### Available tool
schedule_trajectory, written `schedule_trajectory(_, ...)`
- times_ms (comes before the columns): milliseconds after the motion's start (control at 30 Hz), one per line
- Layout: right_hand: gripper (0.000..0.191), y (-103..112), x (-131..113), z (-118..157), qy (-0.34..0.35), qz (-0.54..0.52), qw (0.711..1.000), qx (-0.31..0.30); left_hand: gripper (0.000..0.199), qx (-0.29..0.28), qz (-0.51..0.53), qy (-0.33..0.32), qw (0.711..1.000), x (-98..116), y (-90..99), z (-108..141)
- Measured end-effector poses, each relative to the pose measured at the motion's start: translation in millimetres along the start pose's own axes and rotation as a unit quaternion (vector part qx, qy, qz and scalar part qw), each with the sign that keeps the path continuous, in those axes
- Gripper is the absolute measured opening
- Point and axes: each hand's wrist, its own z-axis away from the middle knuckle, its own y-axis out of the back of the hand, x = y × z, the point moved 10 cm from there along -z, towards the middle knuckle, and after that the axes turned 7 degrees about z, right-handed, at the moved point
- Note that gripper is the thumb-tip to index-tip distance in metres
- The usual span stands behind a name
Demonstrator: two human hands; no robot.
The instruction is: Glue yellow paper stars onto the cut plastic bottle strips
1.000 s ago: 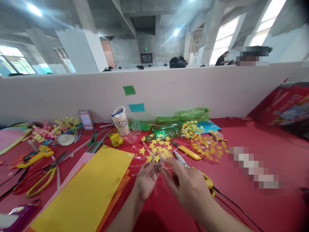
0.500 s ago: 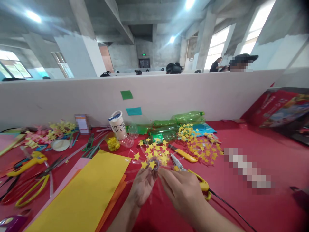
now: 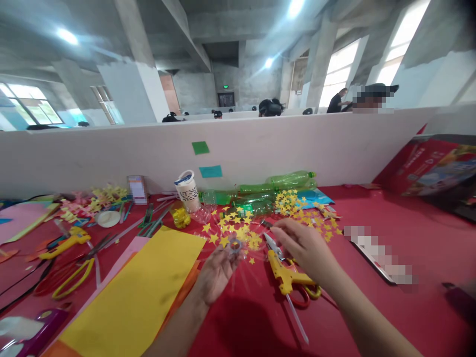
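Note:
Near the middle of the red table, my left hand holds a clear plastic piece with a round opening and thin strips spreading from it. Yellow paper stars cluster at the strips' far side. My right hand is raised to the right of the piece, apart from it, near more loose stars. Its fingers are bent, and whether anything lies between them is hidden. A yellow glue gun with a clear glue stick lies below my right hand, over scissors.
Yellow paper lies left of my left hand. Scissors and another glue gun are further left. Green bottles and a white cup stand or lie by the partition. A phone is at right.
My right hand has left the clear plastic piece and moved up and right, uncovering the glue gun. My left hand still holds the piece, and the view has shifted slightly.

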Motion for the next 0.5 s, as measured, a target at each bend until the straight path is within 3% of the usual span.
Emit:
schedule_trajectory(67, 0.023, -27.7, 2.7, 5.0, -0.016, -0.084, 0.994, -0.068, 0.014, 0.000, 0.005, 0.000, 1.000, 0.2, 3.6, 3.0)
schedule_trajectory(133, 0.020, -42.9, -1.2, 12.6, -0.014, -0.132, 0.988, -0.084, 0.013, 0.000, 0.008, -0.002, 1.000, 1.0, 8.0, 6.2)
schedule_trajectory(333, 0.016, -24.0, -32.1, 26.3, 0.098, -0.050, 0.994, 0.018, 0.023, -0.016, 0.022, 0.005, 1.000, 4.3, 17.2, 18.1)
schedule_trajectory(500, 0.018, -39.6, -58.5, 28.8, 0.168, -0.023, 0.984, -0.056, 0.016, -0.017, 0.032, 0.019, 0.999, 2.9, 20.5, 25.1)
